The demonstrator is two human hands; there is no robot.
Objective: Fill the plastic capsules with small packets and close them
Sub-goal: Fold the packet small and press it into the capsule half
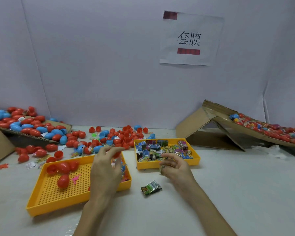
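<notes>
Head view. The task is judged to be mid-run. The left hand (106, 169) curls its fingers round a red capsule shell (117, 153), blurred, above the perforated yellow tray (41, 198). Whether the shell is filled cannot be told. At 3 o'clock of it, the right hand (176, 168) pinches a crumpled packet (162, 169) in half-curled fingers. Smooth, egg-shaped red capsules (63, 181), apparently closed, lie in that tray at 9 o'clock. Glossy printed packets fill the packet tray (150, 165). One stray packet (151, 188) lies on the bench (228, 184). A heap of open red and blue shells (119, 138) remains at 12 o'clock, so much work is outstanding.
</notes>
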